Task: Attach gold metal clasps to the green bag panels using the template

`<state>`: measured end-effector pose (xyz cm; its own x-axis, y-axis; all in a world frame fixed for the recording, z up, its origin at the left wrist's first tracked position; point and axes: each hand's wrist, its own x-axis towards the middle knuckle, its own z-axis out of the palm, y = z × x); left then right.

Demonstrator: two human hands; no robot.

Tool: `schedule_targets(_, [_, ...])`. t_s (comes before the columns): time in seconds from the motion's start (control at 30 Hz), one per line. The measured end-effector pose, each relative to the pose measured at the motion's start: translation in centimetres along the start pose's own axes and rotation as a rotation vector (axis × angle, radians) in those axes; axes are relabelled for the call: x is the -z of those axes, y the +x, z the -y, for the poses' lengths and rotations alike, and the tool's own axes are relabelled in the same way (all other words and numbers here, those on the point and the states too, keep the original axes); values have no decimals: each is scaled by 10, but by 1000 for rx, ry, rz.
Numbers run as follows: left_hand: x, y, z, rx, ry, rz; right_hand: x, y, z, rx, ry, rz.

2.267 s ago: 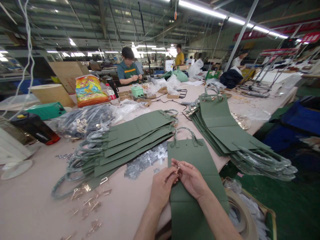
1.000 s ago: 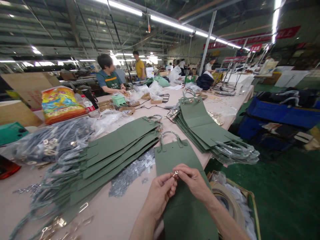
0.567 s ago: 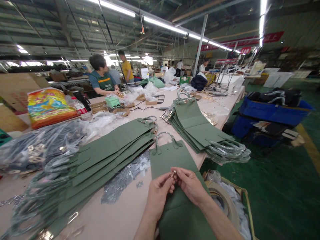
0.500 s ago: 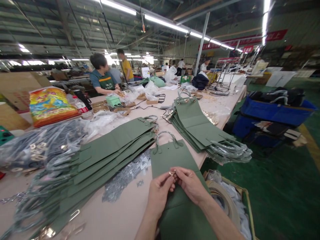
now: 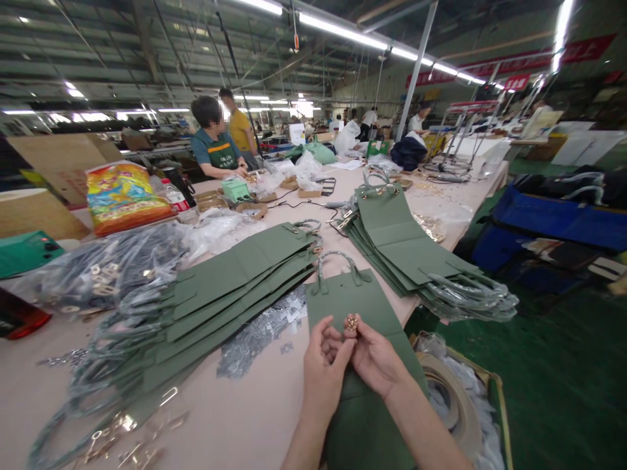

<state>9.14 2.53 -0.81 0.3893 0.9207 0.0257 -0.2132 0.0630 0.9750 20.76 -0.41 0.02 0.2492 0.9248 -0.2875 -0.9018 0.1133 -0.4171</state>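
Observation:
A green bag panel [image 5: 337, 294] with a plastic-wrapped handle [image 5: 337, 258] lies at the table's front edge, beneath both hands. My right hand [image 5: 377, 356] pinches a small gold metal piece [image 5: 351, 322] between thumb and fingers. Close beside it, my left hand [image 5: 328, 359] has its fingers curled and apart, with the thumb near the gold piece; no object shows inside it. Stacked green panels [image 5: 235, 267] lie to the left, and another stack [image 5: 392, 228] lies to the right. Small silver plates [image 5: 259, 333] are heaped beside the panel.
Gold hardware [image 5: 117, 431] lies at the front left. A plastic-wrapped bundle [image 5: 117, 267] and a colourful bag [image 5: 125, 199] are farther left. A person [image 5: 215, 140] works across the table [image 5: 255, 418]. Below the right edge is a bin [image 5: 497, 405] with tape rolls.
The view has turned left. My left fingers have loosened from the pinch, while my right hand now holds the gold piece up, more fully in sight.

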Motion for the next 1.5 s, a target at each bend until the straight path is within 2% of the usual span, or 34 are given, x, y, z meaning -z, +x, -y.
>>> schedule_targets(0.07, [1,2,1,-5,4,-41,1,1,0,2,78,-3])
schedule_targets(0.17, [2,4,-2,-57,93,-17,1,0,-4,8,87,6])
schedule_targets(0.3, [1,6,-9,-134,229,24,-1,-6,-12,126,-22,8])
schedule_targets(0.43, [0,9,-10,-184,283,19,1,-10,-18,255,-241,-16])
schedule_targets(0.53, [0,10,-9,-192,274,29,9,-14,-20,432,-544,-73])
schedule_targets(0.63, [1,8,-9,-199,266,57,19,-19,-19,701,-938,-128])
schedule_targets(0.73, [0,5,-9,-202,276,96,26,-23,-19,981,-1210,-114])
schedule_targets(0.8, [0,4,-9,-208,303,105,27,-26,-18,1091,-1313,-86])
schedule_targets(0.9, [1,4,-10,-219,321,100,25,-30,-15,1065,-1384,-24])
schedule_targets(1.03, [2,3,-13,-206,317,150,22,-33,-4,976,-1336,-50])
schedule_targets(1.13, [1,1,-14,-217,339,186,18,-33,8,899,-1327,-5])
schedule_targets(1.33, [-2,-2,-4,-121,299,57,7,-30,26,747,-1304,47])
schedule_targets(1.5, [-1,-3,-3,-128,286,66,4,-29,30,672,-1248,97])
